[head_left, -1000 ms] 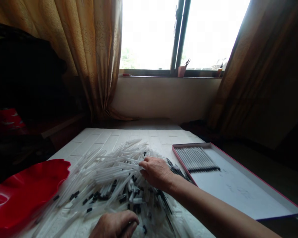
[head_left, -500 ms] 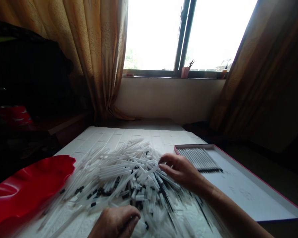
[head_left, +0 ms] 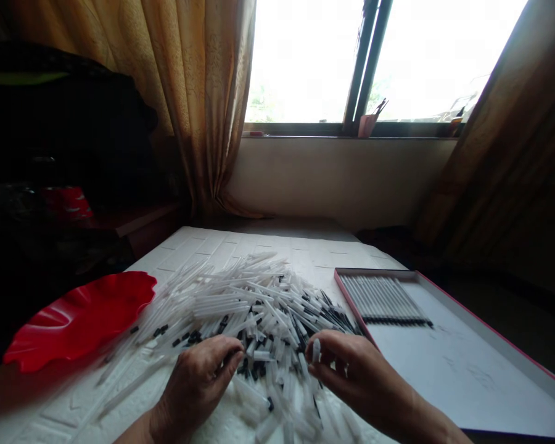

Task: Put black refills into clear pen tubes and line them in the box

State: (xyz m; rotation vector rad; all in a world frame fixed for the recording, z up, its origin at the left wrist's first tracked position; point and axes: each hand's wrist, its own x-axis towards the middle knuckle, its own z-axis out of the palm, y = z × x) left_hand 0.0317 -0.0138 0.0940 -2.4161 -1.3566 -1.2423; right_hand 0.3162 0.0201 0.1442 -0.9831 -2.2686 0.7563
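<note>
A loose pile of translucent plastic pen tubes (head_left: 219, 306), short clear caps (head_left: 263, 356) and small black plugs (head_left: 193, 337) covers the middle of the table. Dark, thin pointed pieces (head_left: 337, 313) lie at its right side. My left hand (head_left: 198, 373) is at the pile's near left, thumb and fingertips pressed together; whatever they pinch is hidden. Over the near right of the pile, my right hand (head_left: 346, 361) pinches a short translucent cap (head_left: 316, 351) between thumb and fingers. The two hands are apart, fingertips facing each other.
To the right, a shallow red-edged box lid (head_left: 472, 364) holds a neat row of clear pens with black ends (head_left: 383, 299). A red wavy-rimmed plastic bowl (head_left: 81, 317) stands at the left. Behind the table are a window sill and curtains (head_left: 198, 111).
My right hand has drawn back from the pile's far part toward me, and a short cap shows in its fingers. My left hand has risen farther into view. The camera has turned slightly left.
</note>
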